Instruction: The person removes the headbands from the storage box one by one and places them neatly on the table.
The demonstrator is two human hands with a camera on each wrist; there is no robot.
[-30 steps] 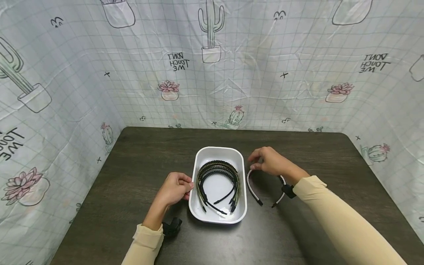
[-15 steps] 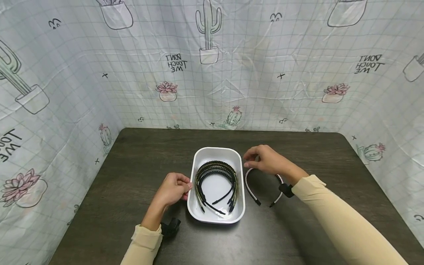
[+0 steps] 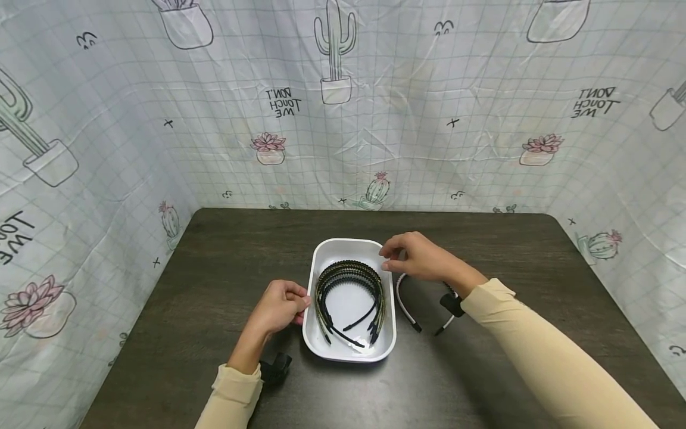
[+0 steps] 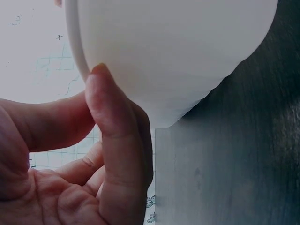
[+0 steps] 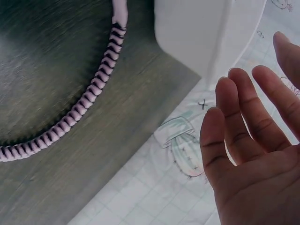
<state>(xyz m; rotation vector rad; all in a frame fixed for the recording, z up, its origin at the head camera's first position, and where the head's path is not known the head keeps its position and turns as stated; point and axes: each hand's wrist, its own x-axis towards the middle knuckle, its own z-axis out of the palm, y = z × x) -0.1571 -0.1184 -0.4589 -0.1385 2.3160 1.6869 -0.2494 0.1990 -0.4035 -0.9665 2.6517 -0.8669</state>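
Note:
A white plastic tray (image 3: 351, 354) holds several dark headbands (image 3: 351, 268), some with gold, nested together. My left hand (image 3: 281, 305) pinches the tray's left rim with thumb and fingertips; in the left wrist view its fingers (image 4: 122, 140) lie against the outer wall. My right hand (image 3: 420, 256) hovers at the tray's upper right rim with nothing in it. Its fingers (image 5: 229, 112) are spread and gently bent in the right wrist view. Under the right wrist lies a pale pink headband (image 5: 77, 110) with dark ridges, on the table, partly hidden by the hand in the head view.
The dark wooden table (image 3: 246, 238) carries all of this. A pale curtain (image 3: 230, 107) printed with cacti hangs behind it and along both sides. Dark wrist cameras (image 3: 276, 368) sit on both wrists.
My right hand has moved left from above the pale headband to the tray's right rim, and the pale headband stays on the table. The left hand keeps its place at the tray.

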